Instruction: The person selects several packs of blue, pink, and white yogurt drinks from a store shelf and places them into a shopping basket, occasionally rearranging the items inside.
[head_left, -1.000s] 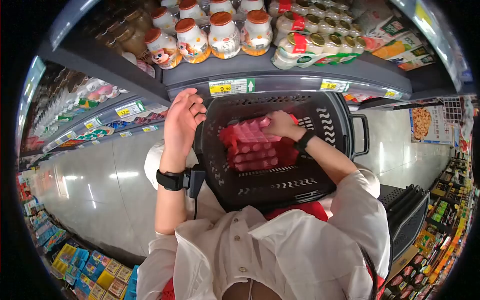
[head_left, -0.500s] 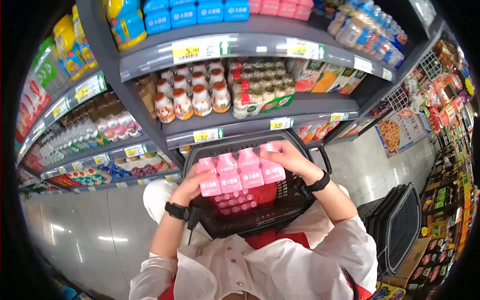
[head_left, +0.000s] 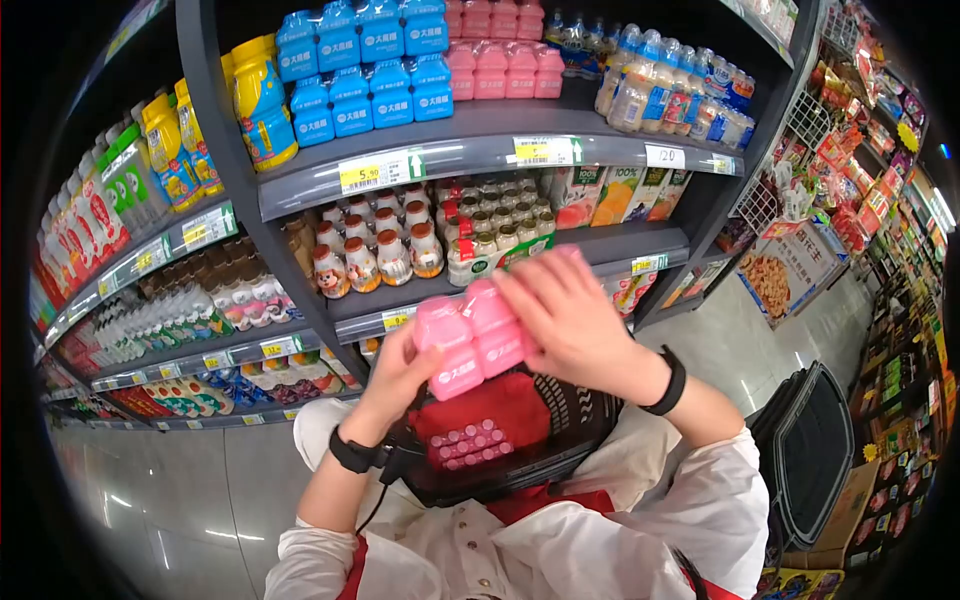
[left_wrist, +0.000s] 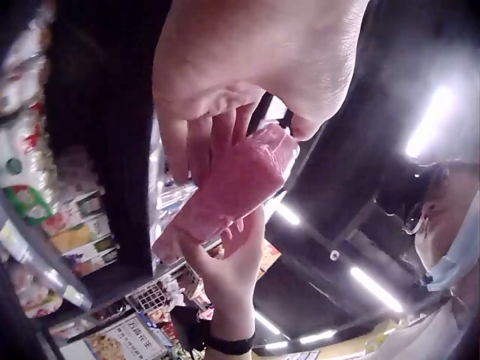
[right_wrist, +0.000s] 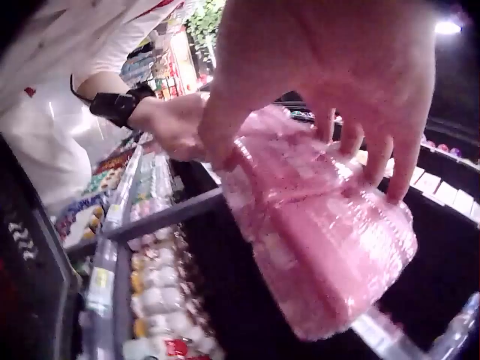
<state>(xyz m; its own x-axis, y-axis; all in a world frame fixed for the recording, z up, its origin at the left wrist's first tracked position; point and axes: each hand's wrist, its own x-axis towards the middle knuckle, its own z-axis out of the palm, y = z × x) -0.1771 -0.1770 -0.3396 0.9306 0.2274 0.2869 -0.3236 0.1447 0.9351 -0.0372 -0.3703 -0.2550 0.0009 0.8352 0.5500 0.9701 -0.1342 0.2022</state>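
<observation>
Basket [head_left: 545, 448] nearest, small pink bottles [head_left: 468, 445] inside beside something red [head_left: 505, 402]. Above it, left hand [head_left: 396, 382] and right hand [head_left: 585, 325] grasped the pink pack [head_left: 465, 350], fingers curled round it. Beyond, lower shelf edge [head_left: 362, 328]; clearance unclear.

Pink bottles [head_left: 463, 345], blue packs [head_left: 370, 100], grey shelves [head_left: 590, 118].

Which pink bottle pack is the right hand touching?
The tilted pack above the basket, between left hand and right hand; the pink packs on the upper shelf stand untouched.
</observation>
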